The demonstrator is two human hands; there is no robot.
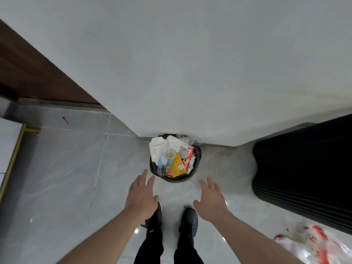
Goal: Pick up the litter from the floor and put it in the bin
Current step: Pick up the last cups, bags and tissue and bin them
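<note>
Now both hands [142,195] empty above full bin [198,156]

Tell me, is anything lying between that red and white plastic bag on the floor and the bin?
Nothing visible does. Bare tiled floor lies between the plastic bag and the bin; the black ribbed object stands beside that path, not across it.
</note>
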